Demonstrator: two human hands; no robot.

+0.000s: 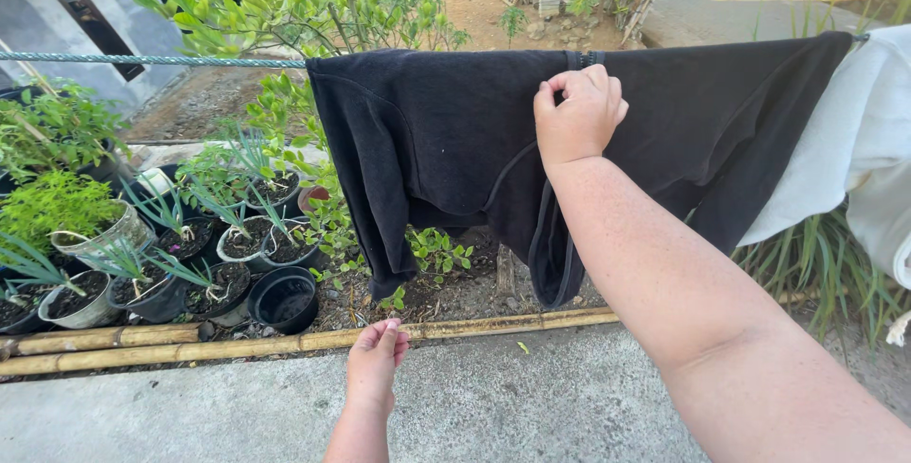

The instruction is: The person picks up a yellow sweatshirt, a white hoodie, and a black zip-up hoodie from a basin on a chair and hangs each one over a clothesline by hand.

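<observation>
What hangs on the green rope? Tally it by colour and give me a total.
black fabric garment: 1
white fabric cloth: 1
Total: 2

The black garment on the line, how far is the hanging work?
Done: the black garment already drapes over the green line. In hand: the right hand grips its top edge; the left hand is low, apparently empty. Left: its left sleeve hangs bunched.
</observation>
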